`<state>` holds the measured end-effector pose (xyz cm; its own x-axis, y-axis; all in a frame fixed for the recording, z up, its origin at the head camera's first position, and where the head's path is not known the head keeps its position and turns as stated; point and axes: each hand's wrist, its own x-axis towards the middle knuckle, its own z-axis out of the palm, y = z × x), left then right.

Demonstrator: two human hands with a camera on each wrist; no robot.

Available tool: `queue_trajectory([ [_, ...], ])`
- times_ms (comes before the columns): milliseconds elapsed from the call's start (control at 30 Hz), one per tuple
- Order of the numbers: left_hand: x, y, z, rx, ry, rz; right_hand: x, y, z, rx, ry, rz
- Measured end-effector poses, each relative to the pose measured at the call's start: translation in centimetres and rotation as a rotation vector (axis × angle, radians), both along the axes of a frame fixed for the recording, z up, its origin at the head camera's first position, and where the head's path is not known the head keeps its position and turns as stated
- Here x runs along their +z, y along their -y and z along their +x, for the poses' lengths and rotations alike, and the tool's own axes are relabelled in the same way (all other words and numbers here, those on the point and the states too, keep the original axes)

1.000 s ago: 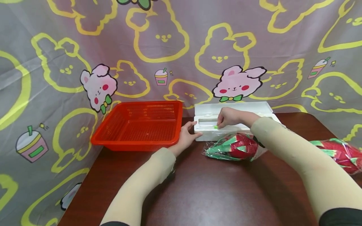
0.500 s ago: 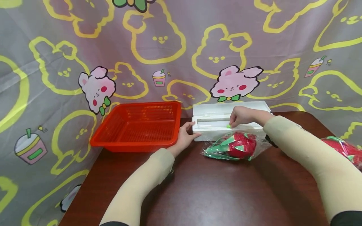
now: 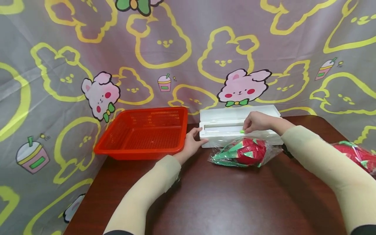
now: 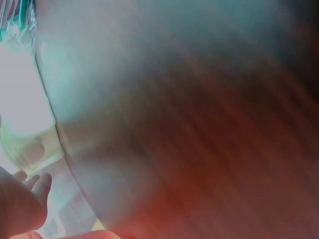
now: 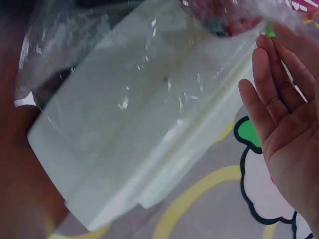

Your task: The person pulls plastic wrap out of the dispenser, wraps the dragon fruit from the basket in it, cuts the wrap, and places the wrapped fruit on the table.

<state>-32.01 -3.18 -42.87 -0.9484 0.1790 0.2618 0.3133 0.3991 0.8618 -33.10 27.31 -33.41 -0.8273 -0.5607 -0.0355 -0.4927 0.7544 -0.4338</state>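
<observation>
A long white cling film dispenser (image 3: 212, 142) lies with its lid raised at the back of the table. My left hand (image 3: 192, 142) holds its left end, thumb in front and fingers behind. A small bright green slide cutter (image 3: 242, 131) sits on the front rail, pinched between the right hand's (image 3: 258, 122) thumb and fingertips. Clear film hangs over the front, plain in the right wrist view as crinkled cling film (image 5: 124, 94). Right before the dispenser rests a red dragon fruit (image 3: 249, 151) with green tips, wrapped in clear film. The left wrist view shows the dispenser's end (image 4: 22, 94), overexposed.
Left of the dispenser stands a red plastic basket (image 3: 141, 155) with perforated walls, close to the left forearm. Another wrapped dragon fruit (image 3: 356, 156) lies at the far right, partly behind the right sleeve. A patterned curtain (image 3: 182, 39) hangs directly behind the brown table (image 3: 220, 199).
My right hand has slid the green cutter rightward along the rail, quickly at first, then a little more. The left hand has kept its hold on the dispenser's end.
</observation>
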Motion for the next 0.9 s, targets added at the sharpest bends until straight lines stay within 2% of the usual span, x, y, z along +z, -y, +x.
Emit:
queue_trajectory([
  [200,0.09,-0.13,0.08,-0.008,0.005,0.008,-0.95,-0.16,0.19,-0.039,0.000,-0.081],
  [433,-0.07,-0.04,-0.18,-0.010,-0.006,0.020,-1.00,0.43,0.47,0.017,-0.056,-0.164],
  [633,-0.21,0.06,-0.25,-0.014,-0.022,0.017,-1.09,0.25,0.32,0.049,-0.078,-0.152],
  [900,0.22,0.02,-0.17,-0.015,0.000,-0.011,-0.77,-0.42,-0.05,0.050,-0.083,-0.077],
])
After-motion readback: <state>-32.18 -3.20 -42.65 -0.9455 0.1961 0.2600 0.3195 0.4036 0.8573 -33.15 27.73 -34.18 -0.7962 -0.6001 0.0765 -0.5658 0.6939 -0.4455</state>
